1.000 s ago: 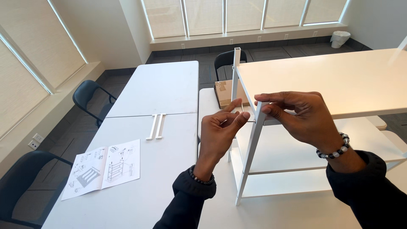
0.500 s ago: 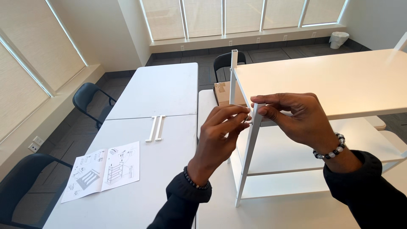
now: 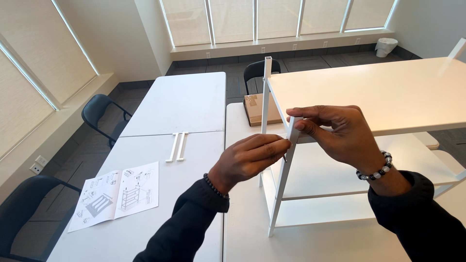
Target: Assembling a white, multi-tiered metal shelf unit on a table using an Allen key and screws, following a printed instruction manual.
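A white shelving unit (image 3: 369, 92) stands on the right table, with a flat top shelf and lower shelves. My right hand (image 3: 340, 133) grips the top of its near white corner post (image 3: 281, 184). My left hand (image 3: 250, 157) pinches a small dark screw against that post just below the top shelf; the screw is mostly hidden by my fingertips. Both wrists wear bead bracelets and dark sleeves.
An open instruction sheet (image 3: 116, 194) lies on the left white table (image 3: 179, 102). Two white rails (image 3: 176, 146) lie side by side at its middle. A brown cardboard box (image 3: 257, 109) sits behind the shelf. Dark chairs (image 3: 99, 114) stand left; a white bin (image 3: 386, 46) is by the windows.
The view has shifted slightly. My left hand's fingertips have moved in closer against the post; my right hand keeps its grip at the post's top.
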